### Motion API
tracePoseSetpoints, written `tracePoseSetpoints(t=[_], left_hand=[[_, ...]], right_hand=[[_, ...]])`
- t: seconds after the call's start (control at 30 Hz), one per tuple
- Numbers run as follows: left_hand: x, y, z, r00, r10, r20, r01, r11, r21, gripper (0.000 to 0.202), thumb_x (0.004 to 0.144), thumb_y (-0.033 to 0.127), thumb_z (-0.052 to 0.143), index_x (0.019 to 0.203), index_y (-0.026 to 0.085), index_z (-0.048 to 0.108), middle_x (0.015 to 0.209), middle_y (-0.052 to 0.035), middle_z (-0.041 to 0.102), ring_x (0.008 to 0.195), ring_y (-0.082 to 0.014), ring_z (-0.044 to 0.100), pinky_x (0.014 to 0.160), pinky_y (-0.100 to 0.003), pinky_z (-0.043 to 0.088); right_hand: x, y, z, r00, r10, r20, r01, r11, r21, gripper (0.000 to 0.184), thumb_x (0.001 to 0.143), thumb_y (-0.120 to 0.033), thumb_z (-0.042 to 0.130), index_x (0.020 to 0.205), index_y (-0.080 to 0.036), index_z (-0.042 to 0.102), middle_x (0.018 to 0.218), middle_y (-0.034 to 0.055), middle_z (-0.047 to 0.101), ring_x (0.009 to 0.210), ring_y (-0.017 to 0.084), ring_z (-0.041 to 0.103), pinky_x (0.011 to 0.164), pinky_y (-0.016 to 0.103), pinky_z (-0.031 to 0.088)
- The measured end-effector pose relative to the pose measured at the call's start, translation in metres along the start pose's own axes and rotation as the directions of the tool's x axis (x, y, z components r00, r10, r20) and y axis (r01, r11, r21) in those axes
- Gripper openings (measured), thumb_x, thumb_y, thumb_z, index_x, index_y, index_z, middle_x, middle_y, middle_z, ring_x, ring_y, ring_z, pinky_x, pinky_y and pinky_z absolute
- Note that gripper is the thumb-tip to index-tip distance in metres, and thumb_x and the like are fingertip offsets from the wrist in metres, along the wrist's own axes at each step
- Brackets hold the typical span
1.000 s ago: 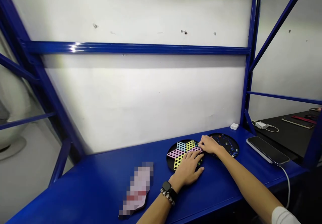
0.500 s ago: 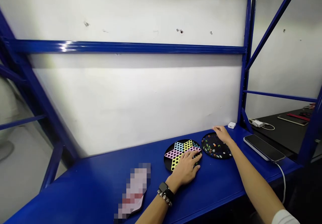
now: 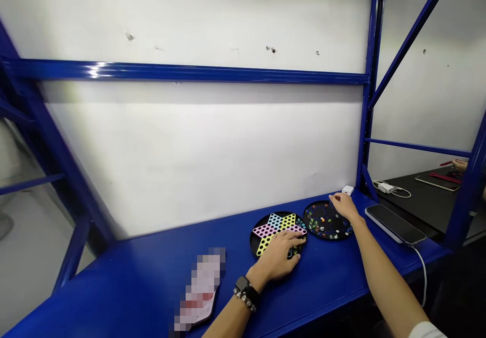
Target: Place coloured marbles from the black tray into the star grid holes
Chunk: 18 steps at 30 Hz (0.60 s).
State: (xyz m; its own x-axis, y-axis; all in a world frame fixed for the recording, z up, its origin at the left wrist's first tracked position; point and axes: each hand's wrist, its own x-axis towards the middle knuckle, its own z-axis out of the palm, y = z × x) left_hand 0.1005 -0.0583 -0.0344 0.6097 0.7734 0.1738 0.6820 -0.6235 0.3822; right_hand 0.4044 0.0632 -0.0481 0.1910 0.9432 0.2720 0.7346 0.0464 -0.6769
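Note:
A star-shaped Chinese checkers board (image 3: 271, 221) in pink, yellow and light blue sits in a round black tray (image 3: 255, 249). My left hand (image 3: 280, 253) lies over its near right part with the fingers stretched out, hiding some of the holes. Coloured marbles (image 3: 301, 223) show in the tray beside the star's right side. A second round black tray (image 3: 328, 211) holds several scattered marbles (image 3: 314, 224). Over its far right rim is my right hand (image 3: 345, 207), fingers pinched together; anything between the fingertips is too small to make out.
Toward the front left of the blue table (image 3: 144, 257) lies a blurred-out pinkish object (image 3: 199, 292). On the right are a phone (image 3: 397, 223) with a white cable (image 3: 426, 277) and a small white adapter (image 3: 347, 190). Blue metal posts (image 3: 363, 125) frame the table.
My right hand has shifted slightly right over the marble tray, still pinched. The fingers of my left hand have drawn a little closer together on the board. The view has moved slightly.

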Motion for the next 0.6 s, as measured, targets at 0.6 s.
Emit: tracePoseSetpoints(t=[0.6], left_hand=[[0.001, 0.000, 0.000, 0.993, 0.074, -0.093, -0.082, 0.994, -0.076, 0.022, 0.085, 0.025, 0.067, 0.104, 0.030, 0.076, 0.123, 0.0020, 0.072, 0.117, -0.0238, 0.061, 0.110, -0.042, 0.039]], right_hand=[[-0.003, 0.021, -0.006, 0.926, 0.132, 0.353, -0.071, 0.981, -0.181, 0.019, 0.078, -0.037, 0.073, 0.083, -0.019, 0.071, 0.090, 0.0067, 0.074, 0.082, 0.021, 0.068, 0.066, 0.026, 0.047]])
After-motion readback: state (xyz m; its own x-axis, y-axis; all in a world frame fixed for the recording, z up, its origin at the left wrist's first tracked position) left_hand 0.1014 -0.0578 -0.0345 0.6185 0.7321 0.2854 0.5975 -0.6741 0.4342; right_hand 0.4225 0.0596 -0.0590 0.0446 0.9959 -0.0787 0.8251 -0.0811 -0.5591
